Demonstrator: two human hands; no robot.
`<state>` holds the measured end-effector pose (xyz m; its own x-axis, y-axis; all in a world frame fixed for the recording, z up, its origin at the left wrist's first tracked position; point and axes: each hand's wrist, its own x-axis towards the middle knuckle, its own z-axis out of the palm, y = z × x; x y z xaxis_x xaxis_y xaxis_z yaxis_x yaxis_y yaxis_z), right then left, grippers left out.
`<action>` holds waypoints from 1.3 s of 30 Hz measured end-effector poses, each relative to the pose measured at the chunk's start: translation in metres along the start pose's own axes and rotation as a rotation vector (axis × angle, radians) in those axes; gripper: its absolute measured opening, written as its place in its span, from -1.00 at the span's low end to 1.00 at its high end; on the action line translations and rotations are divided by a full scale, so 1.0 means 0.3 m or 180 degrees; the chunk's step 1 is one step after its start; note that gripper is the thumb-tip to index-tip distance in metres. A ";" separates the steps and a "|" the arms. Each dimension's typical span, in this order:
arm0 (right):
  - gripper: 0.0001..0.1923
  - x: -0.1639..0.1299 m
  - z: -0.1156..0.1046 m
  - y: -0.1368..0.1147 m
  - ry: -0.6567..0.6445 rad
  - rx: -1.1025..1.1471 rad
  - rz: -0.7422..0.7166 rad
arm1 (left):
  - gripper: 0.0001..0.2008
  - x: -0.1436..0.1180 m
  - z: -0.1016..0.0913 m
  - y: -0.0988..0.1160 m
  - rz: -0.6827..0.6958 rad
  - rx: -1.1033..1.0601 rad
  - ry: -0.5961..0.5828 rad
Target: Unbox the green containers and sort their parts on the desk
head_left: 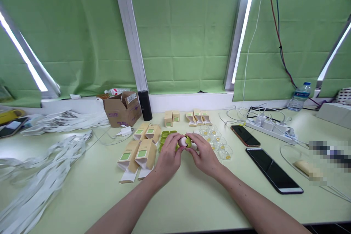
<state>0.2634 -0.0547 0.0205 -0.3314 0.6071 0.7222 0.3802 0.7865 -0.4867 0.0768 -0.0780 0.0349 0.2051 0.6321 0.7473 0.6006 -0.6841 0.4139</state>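
Observation:
Both of my hands meet at the middle of the pale green table [192, 197]. My left hand [168, 157] and my right hand [204, 155] together grip a small green case with a white part [184, 141] between the fingertips. Just behind the hands lie more green cases [165, 134]. Several small clear plastic trays [216, 140] with yellow bits sit to the right of my right hand. Tan cartons with green labels [137, 153] lie open to the left of my left hand.
More tan cartons [186, 116] stand in a row at the back. A brown cardboard box [122, 109] and a black cylinder [144, 105] sit back left. Two phones [274, 170] lie right, near a power strip [270, 126] and a water bottle [300, 97]. White straps [41, 175] pile on the left.

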 end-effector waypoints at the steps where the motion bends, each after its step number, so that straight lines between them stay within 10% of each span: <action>1: -0.51 0.001 0.000 -0.003 0.0002 0.0044 0.0022 | -0.72 0.002 0.000 0.004 -0.0031 -0.0032 0.0018; 12: -0.55 0.004 -0.011 0.010 0.0141 0.0097 0.0221 | -0.80 0.007 0.002 -0.004 -0.0467 -0.0534 0.0302; 17: -0.57 0.012 -0.030 0.039 0.0609 0.0238 0.0688 | -0.64 0.038 0.003 -0.068 -0.1714 -0.2404 0.0982; 24: -0.57 0.002 -0.008 0.025 0.0648 0.0294 0.0788 | -0.79 0.062 -0.014 -0.091 -0.2514 -0.4278 0.0991; 32: -0.57 0.008 -0.019 0.004 0.0950 0.0443 0.0775 | -0.59 0.046 -0.004 -0.088 -0.2148 -0.3778 0.0828; 39: -0.53 0.014 -0.026 0.020 0.1292 0.0736 0.0974 | -0.63 0.017 0.001 -0.049 -0.0868 -0.0893 0.0441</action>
<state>0.2710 -0.0483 0.0247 0.1407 0.7554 0.6400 0.1923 0.6133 -0.7661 0.0694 -0.0645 0.0324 -0.0500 0.7621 0.6456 0.3805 -0.5831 0.7178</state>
